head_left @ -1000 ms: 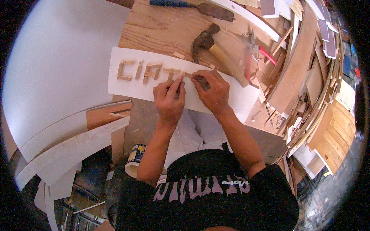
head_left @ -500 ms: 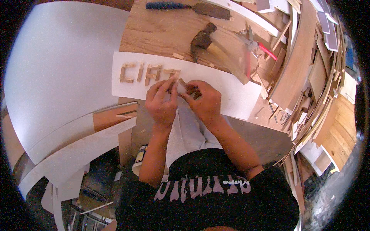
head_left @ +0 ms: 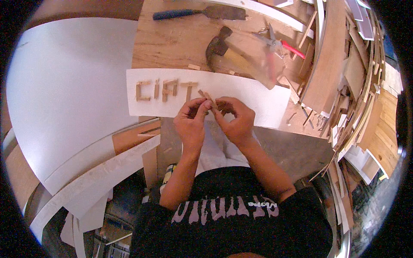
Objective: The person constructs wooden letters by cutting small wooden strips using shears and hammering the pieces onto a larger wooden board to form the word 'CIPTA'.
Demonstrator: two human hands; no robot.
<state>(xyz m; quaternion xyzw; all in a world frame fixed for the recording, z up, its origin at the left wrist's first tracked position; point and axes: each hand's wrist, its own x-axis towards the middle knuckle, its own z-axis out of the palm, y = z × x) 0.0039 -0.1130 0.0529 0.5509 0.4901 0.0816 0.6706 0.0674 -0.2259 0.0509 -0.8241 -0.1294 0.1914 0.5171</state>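
My left hand (head_left: 190, 119) and my right hand (head_left: 236, 121) meet over the front part of a white board (head_left: 262, 101). Their fingertips pinch small wooden strips (head_left: 206, 94) that stick out at a slant between them. How many strips lie in the fingers is partly hidden. To the left, on the board, short wooden pieces form a row of letter shapes (head_left: 168, 90). The last shape in that row stands just beyond my left fingers.
Behind the board lie a hammer (head_left: 230, 52), a broad blade with a blue handle (head_left: 180, 14), and red-handled pliers (head_left: 294, 49). Small wood offcuts (head_left: 194, 67) sit near the board's far edge. Wood scraps (head_left: 333, 56) pile up at right; a large white sheet (head_left: 77, 86) spreads at left.
My hands have drawn away from the last letter shape, toward the right and nearer to me, uncovering it. The wooden strips remain between my fingers. The whole view has shifted a little.
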